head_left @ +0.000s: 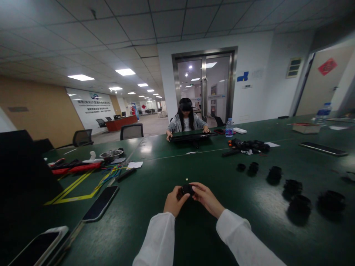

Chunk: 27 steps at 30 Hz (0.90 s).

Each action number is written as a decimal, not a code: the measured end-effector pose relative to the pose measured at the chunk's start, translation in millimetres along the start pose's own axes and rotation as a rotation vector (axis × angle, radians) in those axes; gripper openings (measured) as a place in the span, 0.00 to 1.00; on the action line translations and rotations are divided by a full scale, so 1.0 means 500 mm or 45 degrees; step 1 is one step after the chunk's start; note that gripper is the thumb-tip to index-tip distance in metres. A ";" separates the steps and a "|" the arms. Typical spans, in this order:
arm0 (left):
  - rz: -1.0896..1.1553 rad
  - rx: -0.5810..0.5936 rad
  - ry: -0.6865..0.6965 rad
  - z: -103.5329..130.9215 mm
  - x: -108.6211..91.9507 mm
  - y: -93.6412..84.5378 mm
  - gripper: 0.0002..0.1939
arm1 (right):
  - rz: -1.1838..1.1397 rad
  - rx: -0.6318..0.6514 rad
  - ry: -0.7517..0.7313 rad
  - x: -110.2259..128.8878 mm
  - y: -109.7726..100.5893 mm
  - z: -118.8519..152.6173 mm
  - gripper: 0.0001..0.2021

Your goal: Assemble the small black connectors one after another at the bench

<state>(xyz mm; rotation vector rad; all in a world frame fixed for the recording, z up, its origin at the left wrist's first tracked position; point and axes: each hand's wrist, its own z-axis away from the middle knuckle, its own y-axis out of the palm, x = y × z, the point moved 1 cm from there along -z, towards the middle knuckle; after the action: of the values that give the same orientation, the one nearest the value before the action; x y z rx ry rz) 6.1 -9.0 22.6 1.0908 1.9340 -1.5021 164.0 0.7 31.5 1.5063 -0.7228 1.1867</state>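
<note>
Both my hands meet over the green table (199, 229) around a small black cylindrical part (188, 189). From its left side my left hand (175, 200) grips the part, thumb toward me and fingers curled behind. On the other side my right hand (206, 197) pinches it between thumb and fingers. The part's exact kind is too small and dark to make out. Just beyond my fingertips lies a tiny pale piece (186, 179).
To the right stand several black ring-like parts (294, 187). Phones (101, 203) and coloured wires (111, 173) lie to the left. Across the table a person (187, 120) holds a flat black panel (191, 137). A water bottle (229, 128) stands beside a black cluster (249, 145).
</note>
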 end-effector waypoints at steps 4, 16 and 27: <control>-0.069 -0.048 -0.012 -0.003 0.002 -0.001 0.16 | 0.044 0.028 -0.012 0.000 0.002 -0.001 0.15; -0.069 -0.188 0.075 -0.004 0.010 0.001 0.18 | 0.115 0.018 -0.005 -0.003 0.001 -0.001 0.17; 0.025 -0.075 0.180 0.001 0.000 0.007 0.24 | -0.120 -0.108 -0.005 -0.011 -0.004 -0.012 0.13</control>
<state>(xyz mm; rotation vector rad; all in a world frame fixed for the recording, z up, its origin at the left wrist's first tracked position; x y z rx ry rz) 8.7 -9.4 20.5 1.2158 2.0419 -1.3813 161.8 6.3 25.3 1.4571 -0.6889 1.0697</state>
